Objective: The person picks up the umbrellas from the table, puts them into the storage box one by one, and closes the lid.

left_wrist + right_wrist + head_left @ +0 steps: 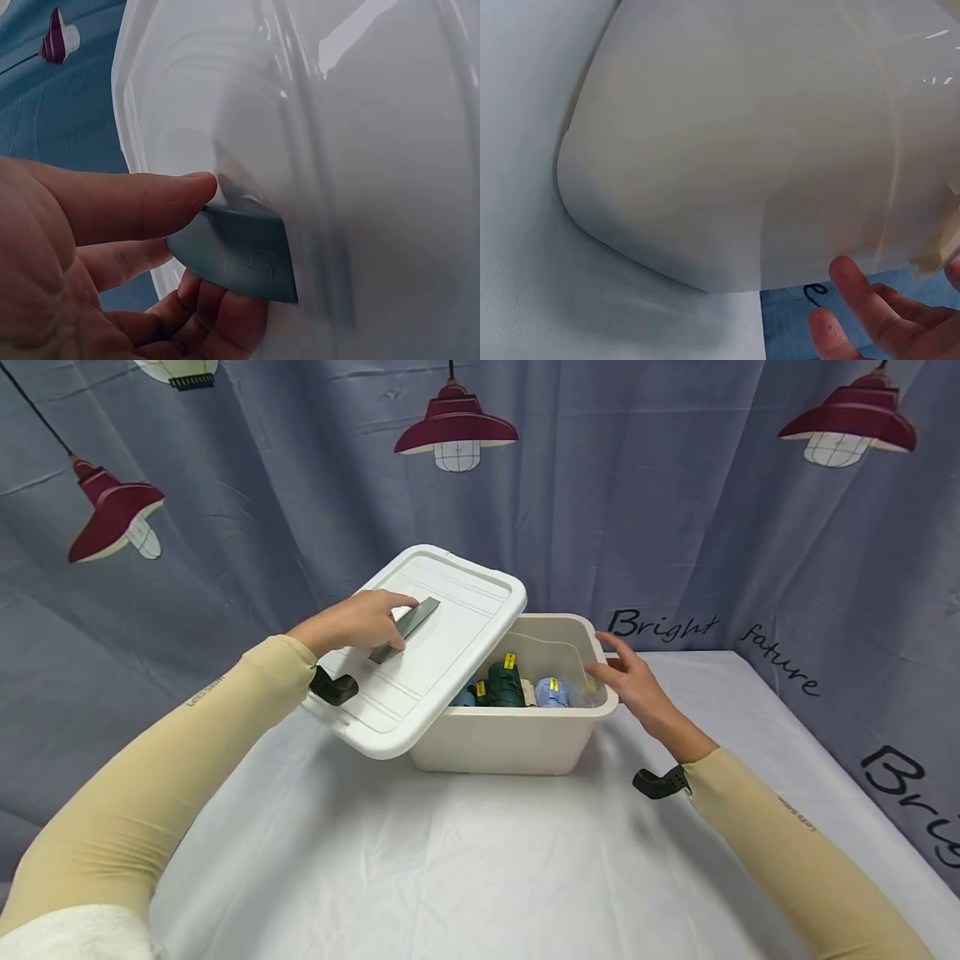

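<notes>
My left hand (363, 620) pinches the grey handle (405, 631) of a white plastic lid (450, 589), thumb on one side and fingers on the other. The lid is tilted and overlaps the left part of a white storage bin (502, 743). At the bin's right rim is my right hand (633, 681), its thumb over the edge and its loosely extended fingers (855, 289) by the outer wall. Inside the bin show a dark green bundle (505, 685) and a light blue bundle (552, 692), both with yellow labels. The lid hides the bin's left side.
The bin stands on a white-covered table (510, 860). Behind it hangs a grey-blue curtain (600, 510) printed with red lamps and lettering. A black wrist strap (333, 687) is on the left wrist, another strap (660, 782) on the right.
</notes>
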`<state>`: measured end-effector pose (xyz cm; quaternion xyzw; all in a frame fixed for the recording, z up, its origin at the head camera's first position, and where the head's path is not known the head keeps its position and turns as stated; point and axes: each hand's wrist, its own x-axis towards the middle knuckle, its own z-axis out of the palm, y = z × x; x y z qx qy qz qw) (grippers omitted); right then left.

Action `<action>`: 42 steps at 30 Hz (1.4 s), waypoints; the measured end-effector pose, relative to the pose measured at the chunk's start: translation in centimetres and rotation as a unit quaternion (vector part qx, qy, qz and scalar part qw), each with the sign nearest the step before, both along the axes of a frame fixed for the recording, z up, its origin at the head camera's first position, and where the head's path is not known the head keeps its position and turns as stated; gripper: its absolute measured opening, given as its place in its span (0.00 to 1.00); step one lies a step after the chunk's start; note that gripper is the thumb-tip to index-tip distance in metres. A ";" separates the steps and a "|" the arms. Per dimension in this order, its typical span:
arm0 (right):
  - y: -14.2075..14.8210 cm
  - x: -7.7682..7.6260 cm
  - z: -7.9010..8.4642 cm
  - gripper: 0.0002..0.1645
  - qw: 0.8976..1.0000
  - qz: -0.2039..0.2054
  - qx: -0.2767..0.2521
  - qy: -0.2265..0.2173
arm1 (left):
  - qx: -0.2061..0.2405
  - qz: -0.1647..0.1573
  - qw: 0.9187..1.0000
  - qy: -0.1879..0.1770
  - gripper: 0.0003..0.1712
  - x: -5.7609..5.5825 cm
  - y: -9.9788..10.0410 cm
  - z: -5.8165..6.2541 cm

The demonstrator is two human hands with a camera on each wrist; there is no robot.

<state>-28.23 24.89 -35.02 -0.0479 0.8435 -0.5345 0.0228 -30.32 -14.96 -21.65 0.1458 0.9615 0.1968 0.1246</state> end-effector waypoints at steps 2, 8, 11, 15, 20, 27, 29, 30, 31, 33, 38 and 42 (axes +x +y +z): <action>0.2 0.0 0.0 0.45 1.000 0.000 0.001 -0.002 | -0.005 -0.011 1.000 0.002 0.45 0.0 0.9 0.0; 0.3 0.1 0.0 0.45 1.000 0.001 0.007 -0.010 | -0.021 -0.044 0.999 0.021 0.45 -0.3 3.2 -0.1; 0.2 0.1 0.2 0.45 1.000 -0.002 0.009 -0.011 | -0.024 -0.051 0.998 0.020 0.45 -0.6 4.2 0.0; 0.1 -0.1 0.3 0.45 1.000 0.000 0.008 -0.013 | -0.031 -0.054 0.998 0.008 0.45 -0.8 5.3 0.2; 0.1 -0.2 0.3 0.46 1.000 0.001 0.014 -0.016 | -0.038 -0.065 0.997 0.005 0.44 -1.2 6.4 0.1; 0.5 0.0 0.4 0.50 1.000 0.016 0.008 -0.009 | -0.048 -0.084 0.995 -0.005 0.41 -1.8 7.8 -0.5; 0.5 0.0 0.5 0.51 1.000 0.021 0.005 -0.008 | -0.057 -0.084 0.995 -0.013 0.39 -2.0 8.1 -0.8; 0.5 0.0 0.5 0.52 1.000 0.023 0.002 -0.008 | -0.060 -0.083 0.995 -0.019 0.39 -2.1 8.2 -1.0; 0.4 0.0 0.6 0.52 1.000 0.025 -0.001 -0.009 | -0.065 -0.082 0.994 -0.024 0.39 -2.2 8.3 -1.1; 0.3 0.0 0.6 0.51 1.000 0.027 -0.006 -0.012 | -0.069 -0.084 0.994 -0.031 0.37 -2.3 8.4 -1.3; 0.4 0.1 0.7 0.53 1.000 0.020 0.001 -0.007 | -0.075 -0.093 0.992 -0.029 0.34 -2.2 8.9 -1.4; 0.6 0.0 0.8 0.54 0.999 0.018 0.028 0.032 | -0.080 -0.092 0.992 -0.030 0.34 -2.0 8.9 -1.3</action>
